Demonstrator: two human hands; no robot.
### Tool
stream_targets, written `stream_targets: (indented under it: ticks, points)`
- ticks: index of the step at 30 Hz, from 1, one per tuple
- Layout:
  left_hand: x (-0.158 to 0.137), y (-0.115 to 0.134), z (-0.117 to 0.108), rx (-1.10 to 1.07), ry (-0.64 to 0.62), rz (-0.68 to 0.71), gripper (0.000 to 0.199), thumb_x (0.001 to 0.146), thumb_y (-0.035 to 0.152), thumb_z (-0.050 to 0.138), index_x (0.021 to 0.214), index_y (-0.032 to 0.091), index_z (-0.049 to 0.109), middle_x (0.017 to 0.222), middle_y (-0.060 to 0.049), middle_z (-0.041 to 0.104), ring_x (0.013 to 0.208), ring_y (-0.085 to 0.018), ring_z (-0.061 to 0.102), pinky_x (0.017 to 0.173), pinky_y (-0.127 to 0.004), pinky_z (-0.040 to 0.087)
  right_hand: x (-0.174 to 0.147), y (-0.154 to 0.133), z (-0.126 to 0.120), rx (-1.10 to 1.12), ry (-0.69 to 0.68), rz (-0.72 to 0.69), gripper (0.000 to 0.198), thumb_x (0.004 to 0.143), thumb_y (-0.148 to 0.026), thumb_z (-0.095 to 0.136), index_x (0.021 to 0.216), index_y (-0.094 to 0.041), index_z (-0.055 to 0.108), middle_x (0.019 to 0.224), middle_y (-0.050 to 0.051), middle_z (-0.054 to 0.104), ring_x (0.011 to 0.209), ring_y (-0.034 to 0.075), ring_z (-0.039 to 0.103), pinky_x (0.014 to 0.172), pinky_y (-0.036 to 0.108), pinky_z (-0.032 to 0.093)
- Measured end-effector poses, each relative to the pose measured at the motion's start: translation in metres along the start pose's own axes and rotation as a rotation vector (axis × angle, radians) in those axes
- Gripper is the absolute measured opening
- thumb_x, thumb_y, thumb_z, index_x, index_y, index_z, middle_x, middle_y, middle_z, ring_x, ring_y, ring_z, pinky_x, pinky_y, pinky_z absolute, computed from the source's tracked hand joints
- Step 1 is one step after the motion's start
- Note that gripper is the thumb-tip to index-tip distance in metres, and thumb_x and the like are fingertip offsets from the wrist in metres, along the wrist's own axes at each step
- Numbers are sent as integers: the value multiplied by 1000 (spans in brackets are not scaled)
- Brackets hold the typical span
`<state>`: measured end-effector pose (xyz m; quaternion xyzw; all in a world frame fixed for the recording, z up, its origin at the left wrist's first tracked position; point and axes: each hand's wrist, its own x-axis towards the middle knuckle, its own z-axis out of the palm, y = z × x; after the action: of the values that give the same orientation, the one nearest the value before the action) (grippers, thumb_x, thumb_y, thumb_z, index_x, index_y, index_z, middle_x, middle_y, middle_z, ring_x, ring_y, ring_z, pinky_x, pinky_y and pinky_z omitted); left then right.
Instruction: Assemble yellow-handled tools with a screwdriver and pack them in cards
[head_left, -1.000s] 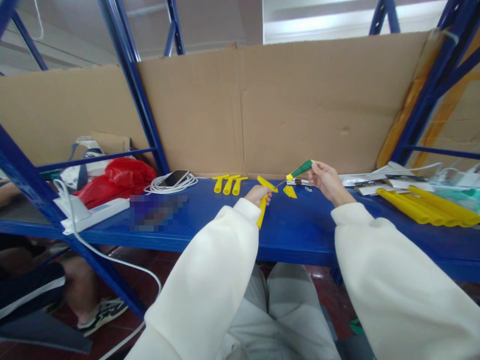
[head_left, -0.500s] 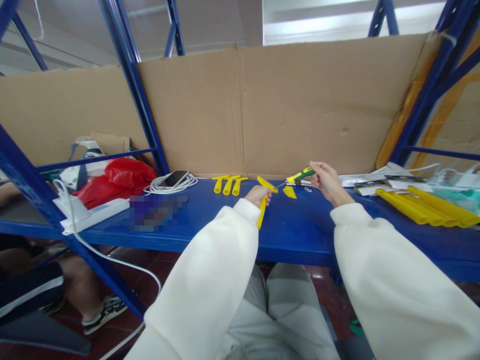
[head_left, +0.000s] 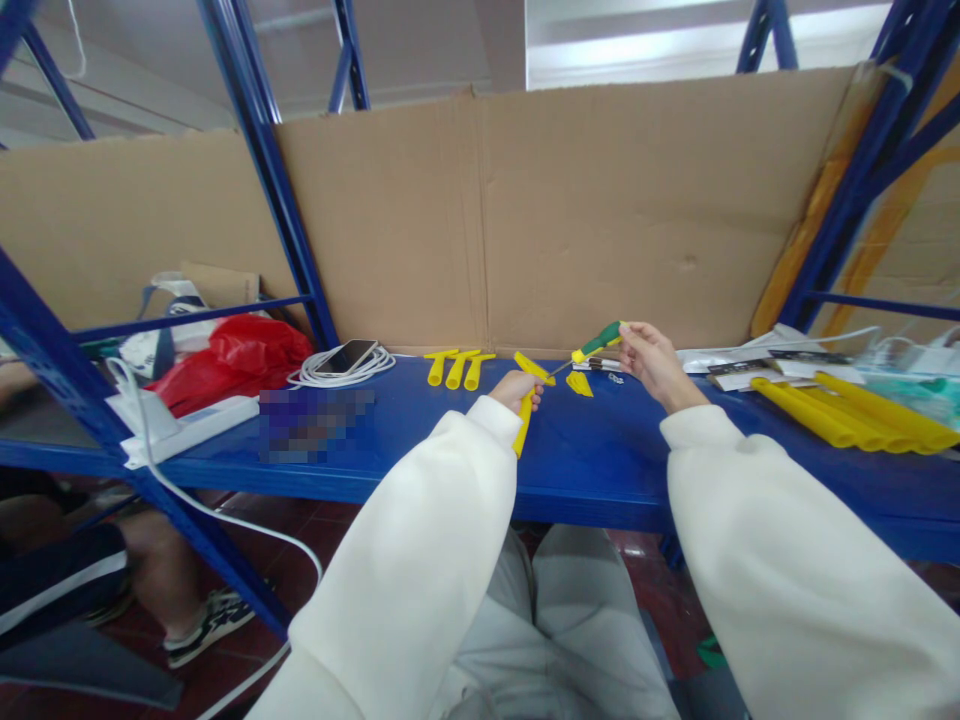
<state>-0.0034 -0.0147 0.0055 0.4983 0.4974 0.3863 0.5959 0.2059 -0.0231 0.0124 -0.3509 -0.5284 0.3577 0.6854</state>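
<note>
My left hand [head_left: 517, 390] is closed around a yellow plastic T-shaped handle [head_left: 523, 430], whose head sticks out above the fingers. In my right hand [head_left: 649, 358], fingertips pinch the end of a green and yellow screwdriver [head_left: 598, 343]. Its shaft slants down to the left and meets the head of the handle; the tip itself is hidden there. A loose yellow piece [head_left: 579, 384] lies just right of the left hand. Beside it are small metal parts [head_left: 616, 379], too tiny to name. Several similar yellow T-shaped pieces [head_left: 454, 372] stand in a row to the left.
Long yellow tubes [head_left: 847, 410] and packets [head_left: 739, 373] lie at the right. Leftward are a phone [head_left: 349, 357] on a coiled white cable [head_left: 382, 366], a white power strip [head_left: 202, 430] and a red bag [head_left: 240, 362]. Cardboard [head_left: 600, 220] walls the back; another person's leg [head_left: 161, 570] shows lower left.
The screwdriver's handle has turned in my right fingers, showing more green now. My right fingers have loosened slightly at its end. The left hand keeps its place.
</note>
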Motion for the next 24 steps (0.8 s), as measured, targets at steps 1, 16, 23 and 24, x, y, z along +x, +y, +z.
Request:
stream_targets:
  ticks: [1,16,23,24]
  points:
    - [0,0,0,-7,2,-8,20,88,5,55,72,16,50,51,7,42,37,-4,32,39,-17,26,1,1,0,-2,17,1,44,60,-46,85,75,-23,51,52,-9,45,41,6,39,36,17,31]
    - [0,0,0,37,9,8,25,92,4,47,70,17,46,50,6,42,37,-5,34,39,-18,27,0,0,0,-18,-32,20,41,65,-52,82,77,-22,57,46,-8,44,39,6,38,35,17,29]
    - [0,0,0,26,20,0,17,90,5,50,78,15,52,51,7,43,38,-5,35,38,-17,28,-2,-2,3,40,-51,34,43,60,-48,87,81,-24,56,49,-10,42,41,6,39,37,16,33]
    - [0,0,0,26,19,-3,15,90,5,50,79,15,52,51,7,43,38,-5,35,38,-17,28,-1,-2,2,32,-29,30,45,59,-48,87,78,-24,55,49,-10,43,41,6,39,36,16,33]
